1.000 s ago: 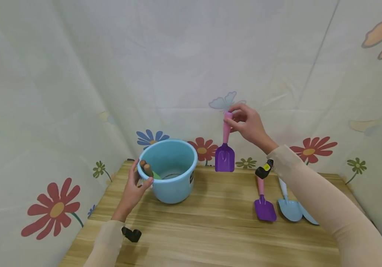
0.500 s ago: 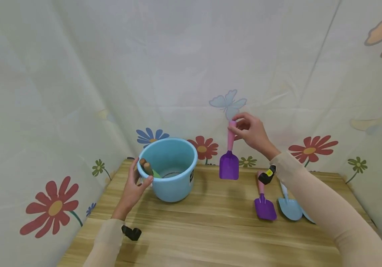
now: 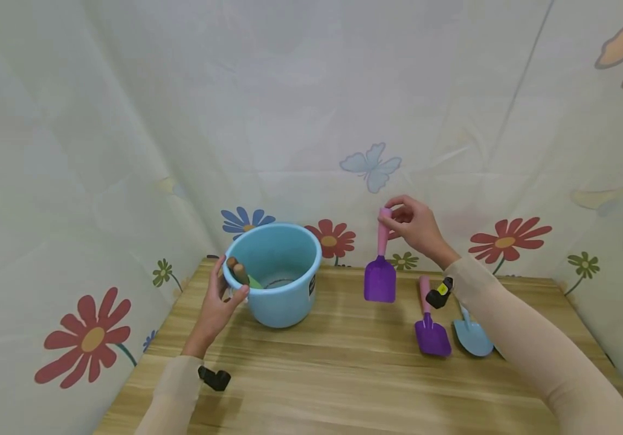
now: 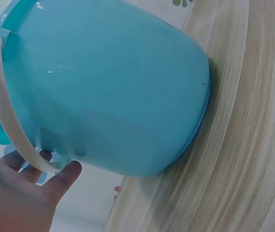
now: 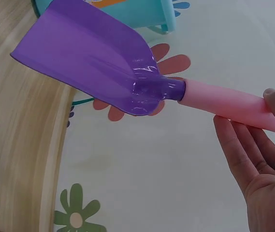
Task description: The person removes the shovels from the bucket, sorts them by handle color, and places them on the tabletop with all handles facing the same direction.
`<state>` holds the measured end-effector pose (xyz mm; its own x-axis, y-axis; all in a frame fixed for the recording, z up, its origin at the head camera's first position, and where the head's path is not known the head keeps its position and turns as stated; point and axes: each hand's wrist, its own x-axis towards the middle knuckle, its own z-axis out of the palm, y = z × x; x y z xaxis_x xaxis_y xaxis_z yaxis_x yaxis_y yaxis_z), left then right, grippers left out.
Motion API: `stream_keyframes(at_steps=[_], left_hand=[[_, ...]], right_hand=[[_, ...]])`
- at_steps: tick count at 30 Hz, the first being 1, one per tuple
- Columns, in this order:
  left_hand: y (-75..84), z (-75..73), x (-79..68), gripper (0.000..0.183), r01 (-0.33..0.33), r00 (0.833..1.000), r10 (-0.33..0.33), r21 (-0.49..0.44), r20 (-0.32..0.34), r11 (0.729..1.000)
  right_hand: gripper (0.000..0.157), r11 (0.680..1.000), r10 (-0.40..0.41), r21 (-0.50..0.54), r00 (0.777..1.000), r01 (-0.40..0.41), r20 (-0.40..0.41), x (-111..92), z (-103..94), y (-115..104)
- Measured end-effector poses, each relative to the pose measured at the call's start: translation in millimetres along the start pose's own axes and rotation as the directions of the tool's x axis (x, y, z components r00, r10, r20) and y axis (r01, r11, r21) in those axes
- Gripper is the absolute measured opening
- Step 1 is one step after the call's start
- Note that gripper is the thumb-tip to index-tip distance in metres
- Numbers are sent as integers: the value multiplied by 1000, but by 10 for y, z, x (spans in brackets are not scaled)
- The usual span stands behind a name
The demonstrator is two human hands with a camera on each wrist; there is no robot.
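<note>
head: above, forward-down, whole tabletop [image 3: 311, 386]
left wrist: close, rolled, bucket [image 4: 127, 87]
right wrist: close, rolled, purple shovel [image 5: 89, 53]
shared: bucket, all three

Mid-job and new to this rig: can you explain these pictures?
No machine: a person works bare-handed. The wide picture is from the head, the others from the left and right wrists. The left hand holds a light blue bucket near its rim; two brown handles show inside. The right hand pinches a purple shovel by its pink handle, above the wooden table. On it are the bucket, a second purple shovel and a light blue shovel that the right sleeve partly hides.
</note>
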<state>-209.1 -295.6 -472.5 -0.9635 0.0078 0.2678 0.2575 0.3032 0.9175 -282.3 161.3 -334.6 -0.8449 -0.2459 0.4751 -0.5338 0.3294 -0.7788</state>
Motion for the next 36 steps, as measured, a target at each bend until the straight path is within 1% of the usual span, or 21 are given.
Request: stream_keyframes(at_steps=[3,6,10,13,17,26,30,33,36], left_hand=[[-3,-2,0,90,-1,1000,1,-4,1,1000],[-7,-1,2,90,-7,1000,7,-6,1,1000],[-6,7,5,91,-11,1000,11,-4,-1,1000],[2,11,8,90,-7,1000,7,-4,-2,1000],[13,10,6,90,-4,1000,4,-6,-3,1000],[7,12,1,91,-11,1000,11,-6,-8,1000],[9,11,-1,91,-14,1000,14,-10,-5,1000],[8,10,2,91,-16,1000,16,-15,-2,1000],[5,12,5,91,-18,1000,18,-13,0,1000]], right_hand=[[30,1000,15,-4,1000,-15,13,-25,-5,52],[30,999,49,8,998,-49,31,-38,-3,147],[33,995,98,13,994,-99,42,-42,6,391],[35,993,115,18,992,-115,43,-57,14,580],[37,991,129,33,990,-131,49,-104,26,742],[31,987,162,1,985,-162,51,-226,64,969],[30,978,202,30,976,-205,77,-281,93,1060],[29,967,235,73,967,-243,94,-314,116,1114],[29,960,257,84,961,-265,102,-344,127,1164]])
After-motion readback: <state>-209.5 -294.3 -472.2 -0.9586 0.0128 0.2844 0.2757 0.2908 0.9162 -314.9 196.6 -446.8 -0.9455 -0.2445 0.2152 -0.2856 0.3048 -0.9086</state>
